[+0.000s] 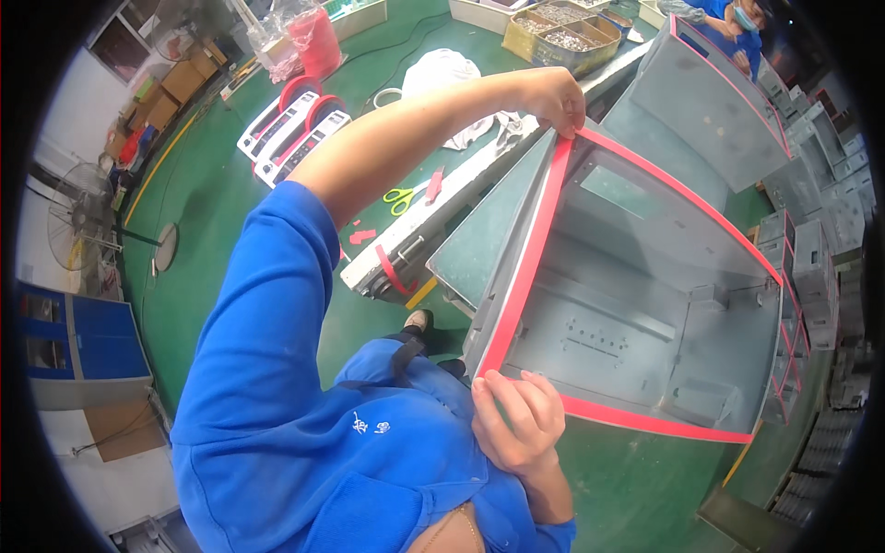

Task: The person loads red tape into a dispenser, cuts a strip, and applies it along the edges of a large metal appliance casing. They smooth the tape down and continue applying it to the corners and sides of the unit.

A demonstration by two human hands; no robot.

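Note:
A grey metal box-shaped housing (599, 332) lies tilted with its open side facing me. Red tape (524, 276) runs along its rim on the sides I can see. At the far left corner, my left hand (556, 100) is closed, its fingers pinching the red tape against the edge. Down at the near left corner, my right hand (521, 422) has curled fingers, with the fingertips on the tape at the rim. The strip along the left edge stretches between both hands. Part of the right thumb is hidden.
Yellow-green scissors (398, 200) and red tape scraps (361, 237) lie by the bench edge (442, 198). Tape dispensers (300, 134) stand left. A divided tray of small parts (562, 37) is behind. Another person (724, 28) works beside a second grey housing (714, 111).

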